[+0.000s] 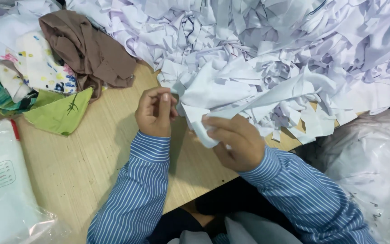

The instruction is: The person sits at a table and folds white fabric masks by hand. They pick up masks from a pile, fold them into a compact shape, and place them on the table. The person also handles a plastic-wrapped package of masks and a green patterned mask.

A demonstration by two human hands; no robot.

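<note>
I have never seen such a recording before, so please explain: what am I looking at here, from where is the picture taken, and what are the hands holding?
There is no machine here. A person works with two bare hands, and the one picture comes from a camera worn on the head, looking down at a wooden table.

The arms wear blue striped sleeves. The left hand and the right hand together hold a white fabric piece at the edge of a large heap of white fabric scraps.

At the far left lie a brown cloth, a white cloth with coloured spots and a light green fabric piece. A clear plastic bag lies at the lower left, and another plastic bag at the right, beside the table.
</note>
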